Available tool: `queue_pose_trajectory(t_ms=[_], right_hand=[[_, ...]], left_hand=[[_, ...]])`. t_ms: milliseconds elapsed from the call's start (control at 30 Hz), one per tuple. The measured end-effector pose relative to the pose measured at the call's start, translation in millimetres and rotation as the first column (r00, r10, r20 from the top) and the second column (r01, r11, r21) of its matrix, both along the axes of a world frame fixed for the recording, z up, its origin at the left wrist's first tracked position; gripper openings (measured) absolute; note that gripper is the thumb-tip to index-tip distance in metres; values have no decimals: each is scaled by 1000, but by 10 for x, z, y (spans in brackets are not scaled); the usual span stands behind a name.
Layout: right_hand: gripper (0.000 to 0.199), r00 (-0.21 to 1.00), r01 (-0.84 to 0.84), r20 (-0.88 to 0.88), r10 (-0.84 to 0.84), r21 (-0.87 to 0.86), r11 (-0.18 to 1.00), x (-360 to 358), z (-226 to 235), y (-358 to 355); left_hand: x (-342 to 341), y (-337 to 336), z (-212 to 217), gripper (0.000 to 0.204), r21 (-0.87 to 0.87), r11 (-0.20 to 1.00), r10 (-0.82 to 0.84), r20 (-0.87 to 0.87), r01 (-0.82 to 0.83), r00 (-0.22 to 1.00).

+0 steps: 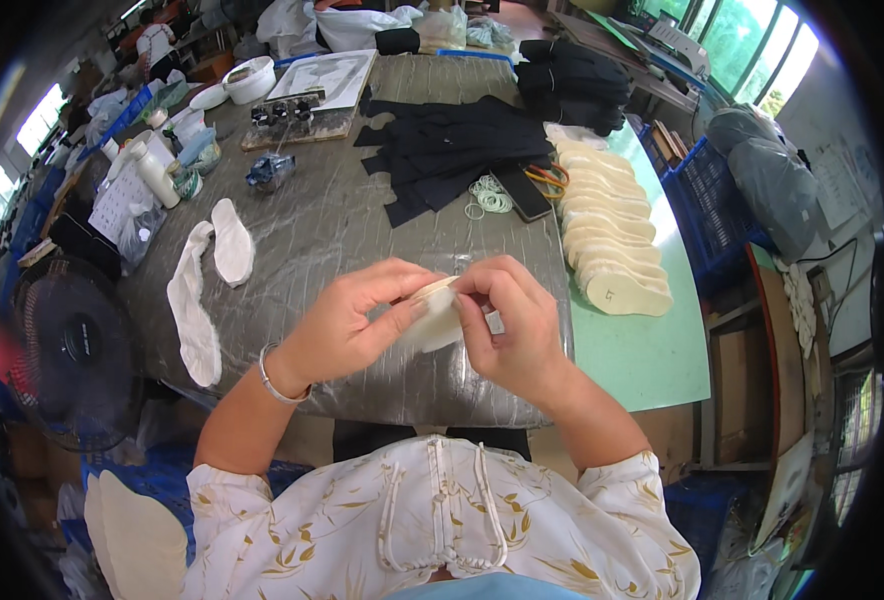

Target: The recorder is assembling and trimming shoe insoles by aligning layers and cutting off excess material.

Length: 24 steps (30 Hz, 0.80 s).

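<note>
Between my two hands, above the near middle of the table, is a cream, fuzzy insole (pixel 434 328), tilted and partly hidden by my fingers. My left hand (pixel 367 312) pinches its upper edge between thumb and fingers. Close beside it, my right hand (pixel 507 318) pinches the same edge from the other side. Two white fleecy insoles, a long curved one (pixel 195 312) and a shorter one (pixel 232 245), lie on the table to the left. To the right, an overlapping row of cream insoles (pixel 627 287) rests on a pale green board (pixel 652 370).
Black cut fabric (pixel 442 145) lies on the far table, near a dark phone (pixel 522 192), pale green rubber bands (pixel 489 196) and orange-handled scissors (pixel 550 178). A black fan (pixel 82 340) stands at the left. More insole pieces (pixel 137 540) are at lower left.
</note>
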State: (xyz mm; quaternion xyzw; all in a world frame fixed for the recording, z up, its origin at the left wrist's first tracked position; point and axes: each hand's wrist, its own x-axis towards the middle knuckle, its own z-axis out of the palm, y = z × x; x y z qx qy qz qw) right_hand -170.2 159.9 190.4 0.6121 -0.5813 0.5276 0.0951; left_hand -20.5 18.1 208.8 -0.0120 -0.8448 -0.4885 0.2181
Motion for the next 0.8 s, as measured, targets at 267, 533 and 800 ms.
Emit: queue_pose_trajectory(t_ms=[267, 533, 800], right_hand=[[16, 998, -57, 23, 58, -39, 998, 38, 25, 16], [10, 957, -154, 264, 123, 97, 983, -62, 101, 48], [21, 922, -238, 324, 210, 47, 970, -88, -77, 134]], left_hand=[[23, 144, 24, 22, -203, 967, 129, -135, -155, 982], [68, 100, -41, 22, -100, 989, 96, -130, -109, 987], [-8, -85, -294, 22, -4, 998, 56, -191, -58, 980]])
